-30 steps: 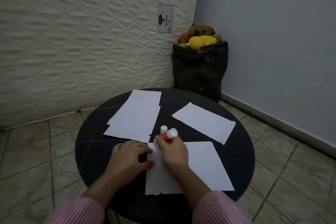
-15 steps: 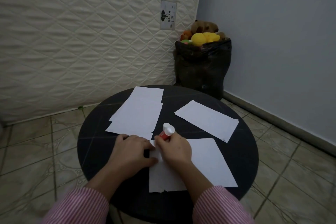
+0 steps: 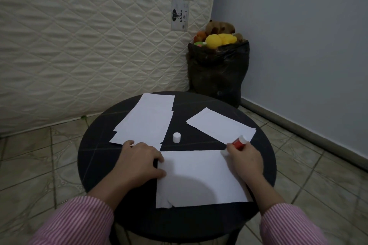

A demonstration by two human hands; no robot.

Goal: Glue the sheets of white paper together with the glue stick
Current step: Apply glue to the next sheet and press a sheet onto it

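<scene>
Round dark table (image 3: 99,157), smooth top. Flat white paper sheet (image 3: 199,177) at near edge, bottom-left corner torn. Left hand (image 3: 139,162) laid on sheet's left edge, fingers together, loosely bent. Red glue stick (image 3: 239,143) gripped by right hand (image 3: 246,158), fingers curled; tip pressed to sheet's far-right corner, partly hidden. Small white cap (image 3: 176,137) stood mid-table. Two more sheets toward far edge.

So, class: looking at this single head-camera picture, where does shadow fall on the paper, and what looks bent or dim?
Head view: dim overall, no glare; a soft rounded shadow covers the near sheet between the left hand and the right hand, which grips the glue stick; wide-angle distortion bends the skirting and mattress edge.
</scene>
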